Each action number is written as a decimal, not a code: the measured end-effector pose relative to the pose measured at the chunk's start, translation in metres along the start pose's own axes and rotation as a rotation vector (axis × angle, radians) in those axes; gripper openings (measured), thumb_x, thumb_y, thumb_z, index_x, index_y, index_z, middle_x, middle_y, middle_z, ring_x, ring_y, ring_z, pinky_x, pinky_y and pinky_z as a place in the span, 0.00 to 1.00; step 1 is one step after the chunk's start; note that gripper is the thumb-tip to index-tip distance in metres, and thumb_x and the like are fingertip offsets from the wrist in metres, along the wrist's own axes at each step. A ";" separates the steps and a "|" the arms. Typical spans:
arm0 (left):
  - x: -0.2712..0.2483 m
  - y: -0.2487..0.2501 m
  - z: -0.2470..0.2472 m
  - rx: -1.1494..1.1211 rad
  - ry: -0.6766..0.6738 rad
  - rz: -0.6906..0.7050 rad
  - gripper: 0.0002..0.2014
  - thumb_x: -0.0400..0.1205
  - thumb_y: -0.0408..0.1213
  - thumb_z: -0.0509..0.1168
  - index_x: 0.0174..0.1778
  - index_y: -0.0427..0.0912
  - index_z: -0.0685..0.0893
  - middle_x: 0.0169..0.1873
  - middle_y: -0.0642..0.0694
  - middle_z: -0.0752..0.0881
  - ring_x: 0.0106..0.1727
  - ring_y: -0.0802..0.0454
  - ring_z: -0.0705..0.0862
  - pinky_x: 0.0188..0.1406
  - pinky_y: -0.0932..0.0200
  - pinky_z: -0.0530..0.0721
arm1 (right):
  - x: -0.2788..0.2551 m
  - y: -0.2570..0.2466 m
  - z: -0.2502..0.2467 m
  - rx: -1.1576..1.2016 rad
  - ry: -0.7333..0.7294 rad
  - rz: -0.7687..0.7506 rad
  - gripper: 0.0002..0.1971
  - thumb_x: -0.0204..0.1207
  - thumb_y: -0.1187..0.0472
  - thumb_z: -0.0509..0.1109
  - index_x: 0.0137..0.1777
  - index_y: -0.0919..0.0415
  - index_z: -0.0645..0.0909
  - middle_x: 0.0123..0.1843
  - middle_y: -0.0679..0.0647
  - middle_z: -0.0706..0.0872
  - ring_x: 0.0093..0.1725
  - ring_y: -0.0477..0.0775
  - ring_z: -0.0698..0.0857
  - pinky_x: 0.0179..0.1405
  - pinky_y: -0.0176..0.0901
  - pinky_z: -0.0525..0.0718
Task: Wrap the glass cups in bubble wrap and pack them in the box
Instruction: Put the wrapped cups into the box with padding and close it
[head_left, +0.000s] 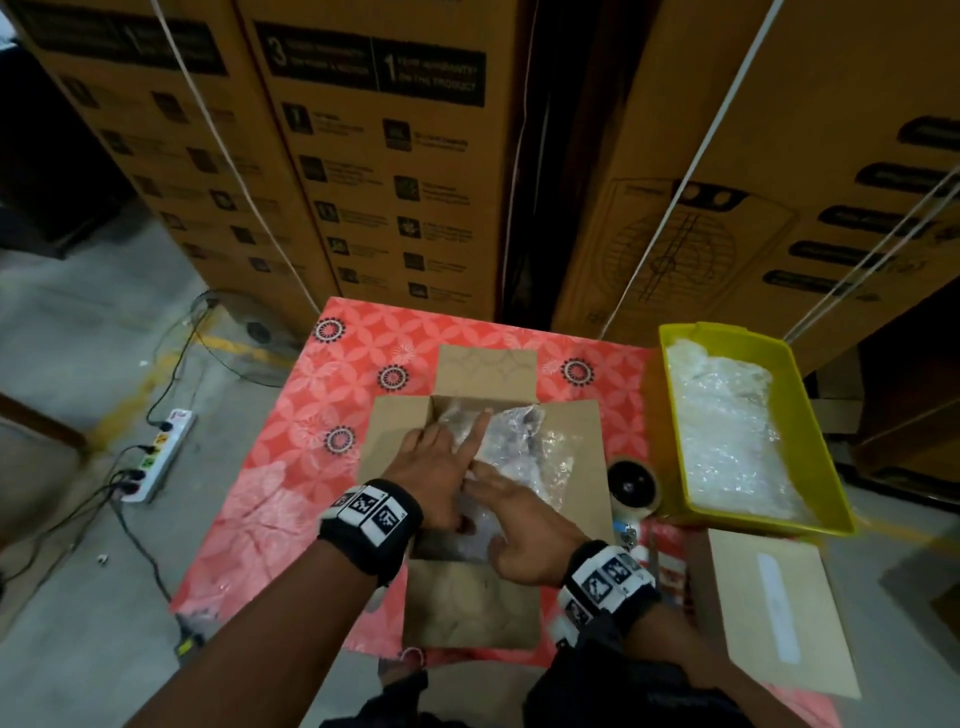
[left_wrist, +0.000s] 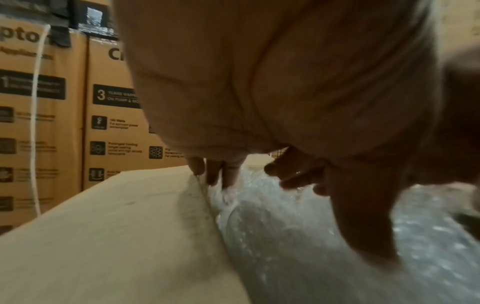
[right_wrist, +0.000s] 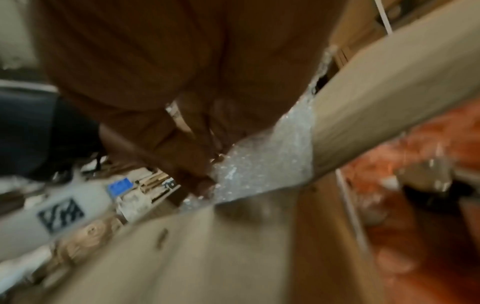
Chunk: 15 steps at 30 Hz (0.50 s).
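An open cardboard box (head_left: 397, 423) stands in the middle of the red floral table, its four flaps spread out. Bubble-wrapped bundles (head_left: 524, 441) fill its inside; no bare glass shows. My left hand (head_left: 441, 467) lies on the wrap at the box's left side, index finger straight and pointing away. In the left wrist view its fingers (left_wrist: 228, 174) press into the bubble wrap (left_wrist: 285, 236) beside the left flap (left_wrist: 116, 236). My right hand (head_left: 519, 530) rests flat on the near end of the wrap. The right wrist view is blurred, showing bubble wrap (right_wrist: 265, 162) against a flap (right_wrist: 389, 92).
A yellow tray (head_left: 672, 410) holding bubble-wrap sheets (head_left: 727, 431) stands at the right. A tape roll (head_left: 634, 486) sits between tray and box. A flat brown cardboard piece (head_left: 779, 608) lies near right. Tall cartons (head_left: 389, 182) stand behind the table; a power strip (head_left: 156, 457) lies on the floor.
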<state>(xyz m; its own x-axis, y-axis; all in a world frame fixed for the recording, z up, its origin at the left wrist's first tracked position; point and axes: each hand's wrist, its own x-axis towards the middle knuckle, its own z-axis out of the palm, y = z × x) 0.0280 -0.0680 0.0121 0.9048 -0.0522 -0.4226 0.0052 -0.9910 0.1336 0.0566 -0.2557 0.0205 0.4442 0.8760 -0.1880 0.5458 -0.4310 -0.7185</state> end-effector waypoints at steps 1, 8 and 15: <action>0.002 0.000 -0.002 0.029 -0.007 -0.005 0.78 0.66 0.68 0.81 0.89 0.54 0.23 0.85 0.31 0.65 0.88 0.33 0.58 0.84 0.37 0.57 | -0.004 0.000 0.001 -0.066 0.123 0.040 0.38 0.74 0.69 0.66 0.87 0.56 0.69 0.93 0.55 0.59 0.93 0.55 0.55 0.90 0.53 0.64; 0.023 0.012 -0.007 0.060 -0.108 0.019 0.74 0.64 0.66 0.84 0.94 0.43 0.43 0.91 0.36 0.48 0.93 0.33 0.50 0.92 0.42 0.57 | -0.008 0.009 0.026 -0.399 0.058 0.263 0.49 0.85 0.56 0.67 0.92 0.67 0.36 0.91 0.70 0.28 0.90 0.72 0.27 0.92 0.66 0.40; 0.029 0.013 -0.003 0.142 -0.103 -0.080 0.76 0.64 0.71 0.81 0.93 0.40 0.39 0.91 0.36 0.50 0.91 0.38 0.55 0.91 0.43 0.55 | 0.024 0.012 0.035 -0.174 -0.077 0.399 0.59 0.84 0.46 0.72 0.89 0.70 0.26 0.89 0.71 0.23 0.90 0.73 0.30 0.92 0.61 0.40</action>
<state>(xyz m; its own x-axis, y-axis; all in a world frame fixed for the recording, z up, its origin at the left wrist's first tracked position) 0.0556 -0.0819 0.0045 0.8555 0.0220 -0.5174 0.0084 -0.9996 -0.0285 0.0494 -0.2324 -0.0163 0.5941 0.6440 -0.4820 0.4563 -0.7633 -0.4574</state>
